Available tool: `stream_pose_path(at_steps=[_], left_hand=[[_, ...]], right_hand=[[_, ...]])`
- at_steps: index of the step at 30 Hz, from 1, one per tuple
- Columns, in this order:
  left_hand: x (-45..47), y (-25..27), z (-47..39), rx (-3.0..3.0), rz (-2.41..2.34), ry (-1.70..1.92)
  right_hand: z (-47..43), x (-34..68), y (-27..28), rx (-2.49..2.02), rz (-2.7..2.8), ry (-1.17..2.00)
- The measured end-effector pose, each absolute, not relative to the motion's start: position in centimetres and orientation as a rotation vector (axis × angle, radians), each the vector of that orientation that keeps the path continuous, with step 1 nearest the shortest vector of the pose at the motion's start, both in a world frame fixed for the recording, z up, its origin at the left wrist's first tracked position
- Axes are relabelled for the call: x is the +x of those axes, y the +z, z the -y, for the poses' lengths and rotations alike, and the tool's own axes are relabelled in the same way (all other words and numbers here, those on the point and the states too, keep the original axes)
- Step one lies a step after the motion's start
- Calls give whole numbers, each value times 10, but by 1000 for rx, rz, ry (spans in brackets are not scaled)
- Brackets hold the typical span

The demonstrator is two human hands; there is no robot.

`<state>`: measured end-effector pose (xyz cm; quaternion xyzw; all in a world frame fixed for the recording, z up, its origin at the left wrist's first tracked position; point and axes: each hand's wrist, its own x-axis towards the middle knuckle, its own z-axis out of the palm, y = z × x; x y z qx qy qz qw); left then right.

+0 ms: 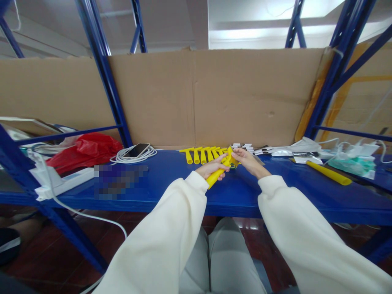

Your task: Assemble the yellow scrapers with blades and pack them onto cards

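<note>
My left hand (214, 168) is wrapped around a yellow tool (215, 178) with a thick round handle, whose lower end points down and toward me. My right hand (246, 160) pinches at the upper end of this same tool. A small yellow piece (235, 158) shows by the right fingertips, partly hidden by them. Just behind my hands, several similar yellow tools (196, 156) lie in a row on the blue shelf (165, 179), their wide handle ends facing me. The exact kind of tool cannot be made out.
Black-and-white packets (245, 147) lie behind my right hand. Further right are a yellow handle (332, 173) and a green plastic bag (352, 164). To the left are a phone (137, 150) on a coiled white cable, a red bag (85, 151) and a power strip (73, 181). Cardboard (245, 98) stands behind.
</note>
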<state>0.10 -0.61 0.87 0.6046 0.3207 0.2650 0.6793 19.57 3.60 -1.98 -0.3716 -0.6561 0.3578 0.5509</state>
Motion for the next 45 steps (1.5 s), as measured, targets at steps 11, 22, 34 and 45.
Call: stream_pose_path(at_steps=[11, 22, 34, 45], left_hand=[[3, 14, 4, 1103, -650, 879], [0, 16, 1, 961, -715, 1007], [-1, 17, 2, 942, -763, 979], [-1, 16, 0, 892, -728, 969]], right_hand=[[-47, 206, -21, -1273, 1655, 216], [-48, 223, -35, -1336, 2017, 270], [-40, 210, -28, -1270, 1788, 584], [-30, 205, -4, -882, 1397, 693]])
